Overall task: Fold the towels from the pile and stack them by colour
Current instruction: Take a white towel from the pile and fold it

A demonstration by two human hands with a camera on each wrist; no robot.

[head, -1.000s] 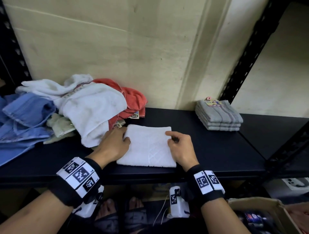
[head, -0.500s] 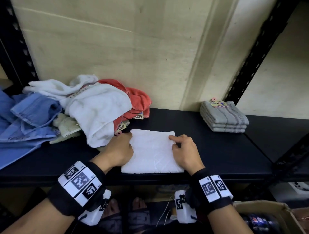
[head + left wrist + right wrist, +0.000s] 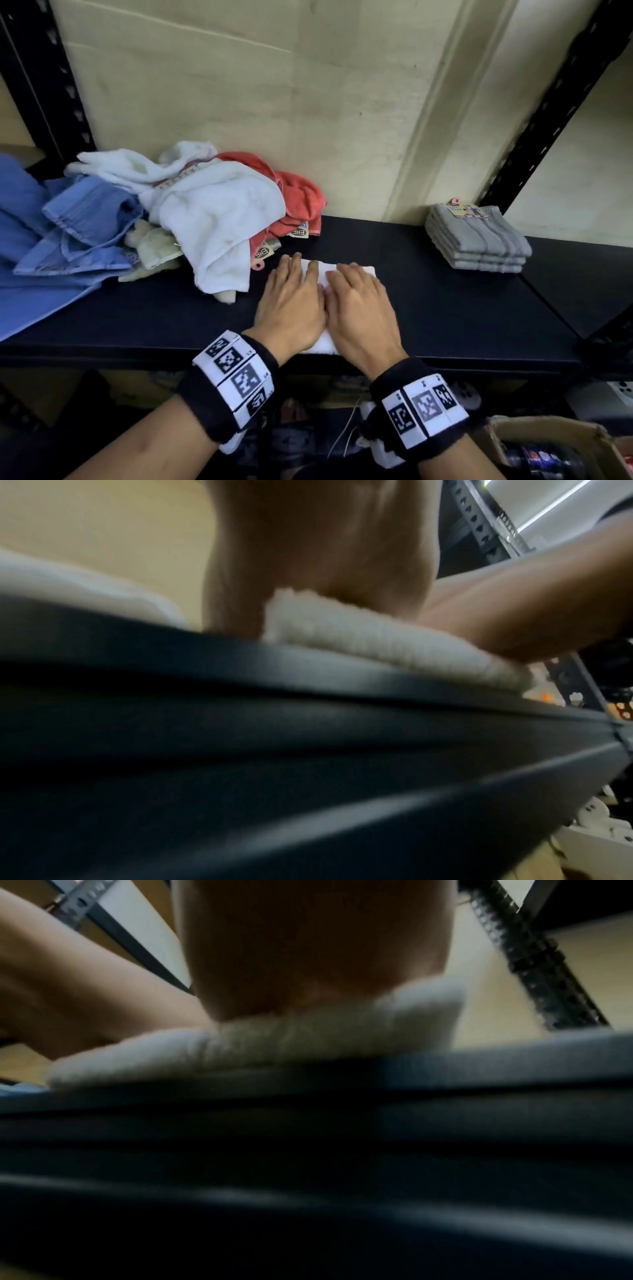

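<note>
**Head view: two flat palms press a folded white towel at the shelf's front edge**

Head view first: the folded white towel [image 3: 346, 269] lies on the black shelf [image 3: 445, 308], right at its front lip, and it is almost wholly covered. The left hand [image 3: 291, 305] and the right hand [image 3: 359, 308] sit side by side on top of it, palms down, fingers straight and close together, nothing curled round the cloth. To my eye that is a pressing hold, meant to flatten the last fold and keep the layers from springing open before the towel goes to a stack.

What shows of the towel is a strip of its far edge beyond the fingertips and a bit of near edge between the wrists. From the left wrist view its near edge [image 3: 377, 642] looks thick and looped, terry cloth in several layers, squashed under the heel of the hand. The right wrist view shows the same edge [image 3: 274, 1042], with one corner puffed up past the hand, so the fold is not fully tamed.

Behind and to the left, near the towel but not touching it, sits the unfolded pile [image 3: 191, 212]: white towels on top, a red one behind, blue cloth spreading off to the left. Well apart on the right stands a neat stack of grey towels [image 3: 479, 240]. I see no white stack yet, so I would guess this towel starts one.
</note>
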